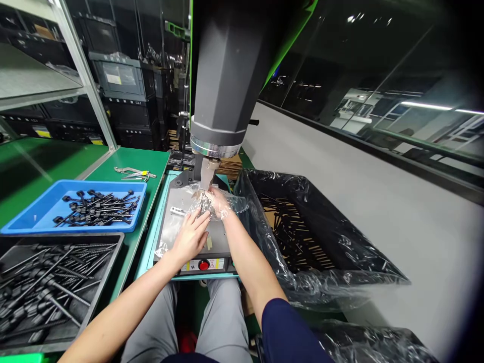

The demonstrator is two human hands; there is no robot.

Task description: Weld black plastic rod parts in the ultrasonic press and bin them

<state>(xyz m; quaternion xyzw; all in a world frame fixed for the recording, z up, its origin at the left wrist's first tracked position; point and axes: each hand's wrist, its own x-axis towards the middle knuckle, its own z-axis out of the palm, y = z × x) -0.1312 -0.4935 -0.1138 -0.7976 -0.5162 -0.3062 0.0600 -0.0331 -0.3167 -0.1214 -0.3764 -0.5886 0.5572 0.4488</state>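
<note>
Beneath the grey press head (219,101), a crumpled clear plastic film (204,202) is bunched between my two hands over the metal base plate (217,241). My left hand (192,236) lies with its fingers stretched forward, their tips touching the film. My right hand (218,202) is just beyond it, close below the pale press tool (207,173). Its fingers are bent in and closed on the film, their tips partly hidden. Whether anything sits inside the film cannot be made out. A slotted metal strip (177,211) is on the plate, left of the hands.
To the left are a blue tray (22,224) and a grey tray (120,247), both with black-headed bolts or screws. Pliers (135,172) rest behind them. On the right stands a plastic-lined bin (321,217) of dark parts. A red button (203,265) fronts the press.
</note>
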